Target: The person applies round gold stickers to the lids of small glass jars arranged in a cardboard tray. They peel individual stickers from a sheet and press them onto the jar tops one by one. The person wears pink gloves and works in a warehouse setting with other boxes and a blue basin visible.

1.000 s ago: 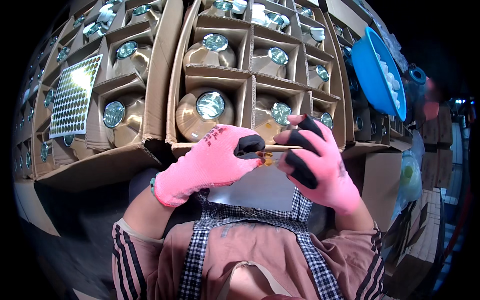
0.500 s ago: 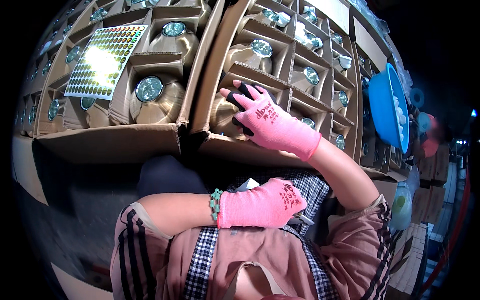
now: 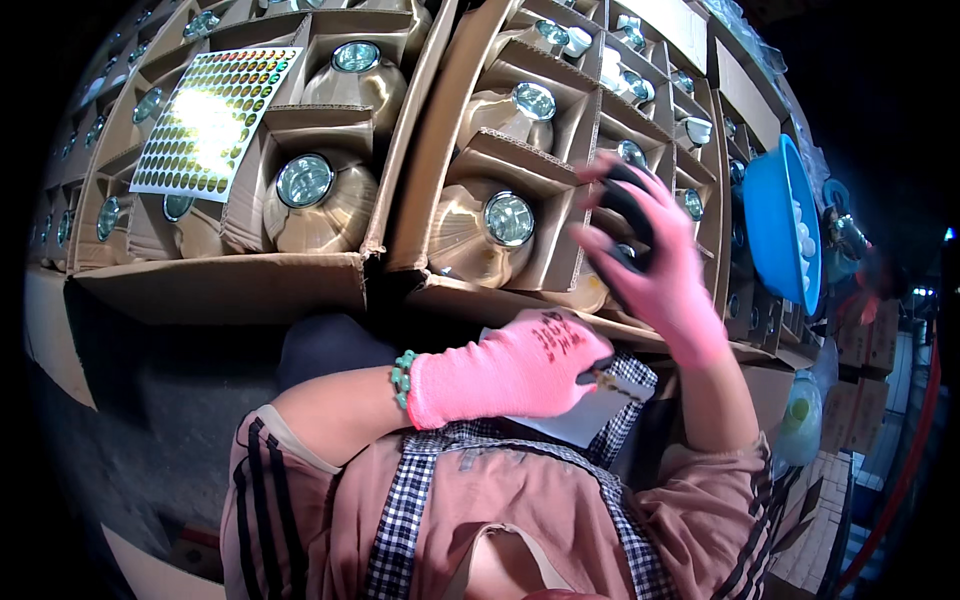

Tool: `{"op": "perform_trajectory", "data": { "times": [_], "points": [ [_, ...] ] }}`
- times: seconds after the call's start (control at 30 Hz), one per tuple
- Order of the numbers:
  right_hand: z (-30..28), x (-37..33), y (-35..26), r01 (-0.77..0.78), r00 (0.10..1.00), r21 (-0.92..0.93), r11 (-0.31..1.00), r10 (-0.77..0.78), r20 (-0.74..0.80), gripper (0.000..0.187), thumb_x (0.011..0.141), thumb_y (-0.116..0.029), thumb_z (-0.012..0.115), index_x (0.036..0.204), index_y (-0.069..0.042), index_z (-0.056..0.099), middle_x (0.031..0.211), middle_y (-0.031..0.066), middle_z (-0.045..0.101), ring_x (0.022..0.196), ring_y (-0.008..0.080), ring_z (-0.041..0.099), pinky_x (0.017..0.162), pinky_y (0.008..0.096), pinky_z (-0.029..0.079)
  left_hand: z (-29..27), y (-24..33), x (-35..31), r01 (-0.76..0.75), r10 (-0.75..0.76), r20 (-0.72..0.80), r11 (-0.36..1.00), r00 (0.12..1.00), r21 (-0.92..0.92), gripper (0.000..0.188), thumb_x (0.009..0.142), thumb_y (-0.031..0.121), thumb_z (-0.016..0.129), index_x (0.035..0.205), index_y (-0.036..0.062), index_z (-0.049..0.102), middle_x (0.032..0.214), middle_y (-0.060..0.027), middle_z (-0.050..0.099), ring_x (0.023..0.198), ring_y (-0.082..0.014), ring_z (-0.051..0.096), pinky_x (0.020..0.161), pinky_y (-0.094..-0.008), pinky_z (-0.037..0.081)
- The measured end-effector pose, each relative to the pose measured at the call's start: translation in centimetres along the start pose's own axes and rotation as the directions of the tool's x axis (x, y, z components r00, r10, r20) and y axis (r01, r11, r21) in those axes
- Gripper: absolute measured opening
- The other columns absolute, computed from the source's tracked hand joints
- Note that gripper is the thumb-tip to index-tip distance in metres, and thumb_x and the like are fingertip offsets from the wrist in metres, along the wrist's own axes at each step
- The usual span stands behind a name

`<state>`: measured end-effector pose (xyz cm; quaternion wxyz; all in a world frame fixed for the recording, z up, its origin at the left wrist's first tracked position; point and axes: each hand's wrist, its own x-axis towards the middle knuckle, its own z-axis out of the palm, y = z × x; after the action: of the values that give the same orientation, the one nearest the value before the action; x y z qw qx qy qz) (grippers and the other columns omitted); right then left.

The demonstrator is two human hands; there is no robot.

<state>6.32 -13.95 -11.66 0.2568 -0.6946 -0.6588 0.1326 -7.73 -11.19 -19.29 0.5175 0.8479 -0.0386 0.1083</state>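
Observation:
My left hand [image 3: 510,368], in a pink glove, is closed on a pale sheet [image 3: 575,418] held against my lap. Gold marks show along the sheet's edge by my fingers. My right hand [image 3: 660,255], in a pink glove with black fingertips, hangs blurred over the cardboard box [image 3: 420,205] on the right. Its thumb and fingers are apart, with nothing visible between them. Left of it, a rounded gold-brown glass jar [image 3: 475,240] with a shiny round mouth sits in a divided compartment. Another jar [image 3: 320,215] stands in the neighbouring box.
A sheet of round gold stickers [image 3: 215,125] lies across the left box's dividers. More jars fill both boxes, some with white caps beside them. A blue basin [image 3: 780,225] holding white caps stands at the right. A clear bag [image 3: 803,420] hangs below it.
My right hand has moved right and lifted off the near jar, uncovering it. My left hand has shifted slightly up and left, showing more of the pale sheet.

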Motion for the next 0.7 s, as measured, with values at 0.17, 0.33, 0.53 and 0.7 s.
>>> {"op": "perform_trajectory", "data": {
  "times": [0.17, 0.33, 0.53, 0.7],
  "points": [
    [-4.1, -5.1, -1.9, -0.13, 0.918, -0.191, 0.973, 0.191, 0.349, 0.027, 0.062, -0.014, 0.071, 0.081, -0.004, 0.055, 0.084, 0.0113, 0.056, 0.088, 0.0298, 0.052, 0.079, 0.0377, 0.039, -1.7, -0.6, 1.2, 0.057, -0.086, -0.18, 0.985, 0.98, -0.161, 0.027, 0.065, 0.015, 0.069, 0.084, 0.0007, 0.058, 0.083, -0.0145, 0.059, 0.079, -0.0295, 0.057, 0.069, -0.0353, 0.045],
    [-4.6, -6.5, -0.5, -0.262, 0.948, -0.125, 0.957, 0.28, 0.153, 0.013, 0.064, -0.005, 0.064, 0.073, -0.001, 0.055, 0.068, 0.0119, 0.054, 0.071, 0.0299, 0.053, 0.069, 0.0358, 0.042, -3.0, 0.0, 1.6, 0.045, -0.051, -0.234, 0.998, 0.971, -0.032, 0.033, 0.068, 0.018, 0.07, 0.094, 0.0009, 0.057, 0.091, -0.0146, 0.057, 0.086, -0.0296, 0.054, 0.078, -0.0345, 0.043],
    [-4.0, -6.8, -0.3, 0.004, 0.995, -0.362, 0.932, 0.031, 0.091, 0.019, 0.064, -0.011, 0.066, 0.079, -0.006, 0.055, 0.084, 0.0086, 0.055, 0.091, 0.0281, 0.051, 0.083, 0.0397, 0.038, -2.6, -0.7, 2.1, 0.078, -0.095, -0.262, 0.994, 0.96, -0.078, 0.021, 0.07, 0.01, 0.067, 0.086, -0.0017, 0.059, 0.079, -0.0133, 0.059, 0.074, -0.0263, 0.056, 0.07, -0.0315, 0.045],
    [-4.2, -6.6, 0.0, 0.165, 0.981, -0.414, 0.895, -0.104, 0.166, 0.023, 0.061, -0.011, 0.065, 0.082, -0.008, 0.056, 0.086, 0.0065, 0.053, 0.096, 0.0269, 0.051, 0.084, 0.0422, 0.038, -3.0, -0.7, 1.9, 0.213, -0.288, -0.178, 0.912, 0.941, -0.351, 0.017, 0.072, 0.009, 0.063, 0.084, -0.0024, 0.059, 0.076, -0.0091, 0.06, 0.067, -0.013, 0.056, 0.064, -0.026, 0.044]
  ]
}}
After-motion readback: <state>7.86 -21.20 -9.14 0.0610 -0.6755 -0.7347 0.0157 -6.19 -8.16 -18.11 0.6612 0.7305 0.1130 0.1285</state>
